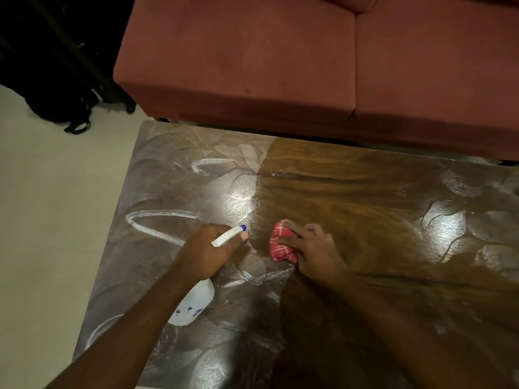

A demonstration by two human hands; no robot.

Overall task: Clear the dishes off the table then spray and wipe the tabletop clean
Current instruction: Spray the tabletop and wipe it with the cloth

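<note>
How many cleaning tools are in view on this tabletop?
2. A white spray bottle gripped by the left hand; a red checked cloth held against the tabletop by the right hand, right of the bottle's nozzle. Nothing seems hidden.

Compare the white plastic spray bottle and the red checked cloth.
The white plastic spray bottle is gripped by the left hand; the red checked cloth is crumpled, pressed on the wooden tabletop by the right hand. The bottle is larger than the cloth. Both are held.
</note>
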